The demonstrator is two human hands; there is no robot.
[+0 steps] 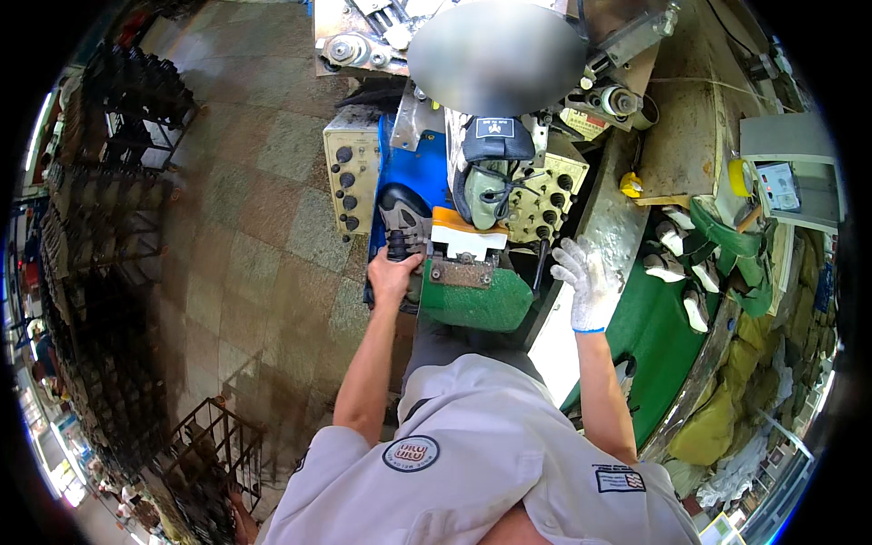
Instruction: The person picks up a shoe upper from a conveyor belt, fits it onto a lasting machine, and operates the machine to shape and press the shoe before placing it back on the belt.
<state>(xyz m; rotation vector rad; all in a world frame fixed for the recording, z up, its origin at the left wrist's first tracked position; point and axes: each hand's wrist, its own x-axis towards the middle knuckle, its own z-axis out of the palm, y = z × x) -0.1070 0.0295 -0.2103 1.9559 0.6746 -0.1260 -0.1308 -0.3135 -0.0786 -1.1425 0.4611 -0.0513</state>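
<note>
One shoe point(405, 220) is grey and black, another shoe point(482, 207) is pale green with black laces point(496, 194), the right hand's glove point(590, 286) is white with a blue edge point(589, 330), and the floor point(250, 236) is checked in brownish-grey tones.

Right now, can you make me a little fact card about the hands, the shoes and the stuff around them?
Left hand: bare, holding the grey-and-black shoe
Right hand: white glove, blue cuff, open, holding nothing
Green-and-black shoe: upright on the machine, above the orange-and-white block
Cream boxes: two, with black knobs
Far right: several loose shoes by a green surface
Left side: tiled floor
</note>
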